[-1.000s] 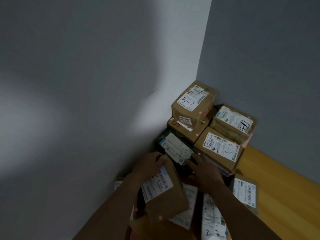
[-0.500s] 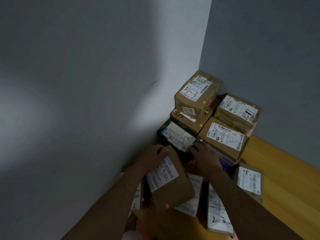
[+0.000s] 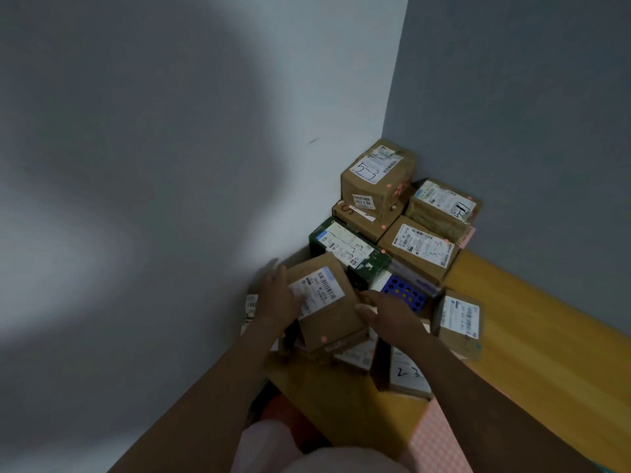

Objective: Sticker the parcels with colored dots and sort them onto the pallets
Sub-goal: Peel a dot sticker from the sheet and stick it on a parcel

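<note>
Squarely between the hands lies the brown parcel [image 3: 333, 310], left hand [image 3: 277, 297] and right hand [image 3: 387, 314] pressing its sides, fingers straight.

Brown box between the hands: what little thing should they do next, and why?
Probably lower the brown box flat onto the parcels beneath. It already wears an orange dot, yet it sits tilted, with the left hand and the right hand at its two sides.
</note>
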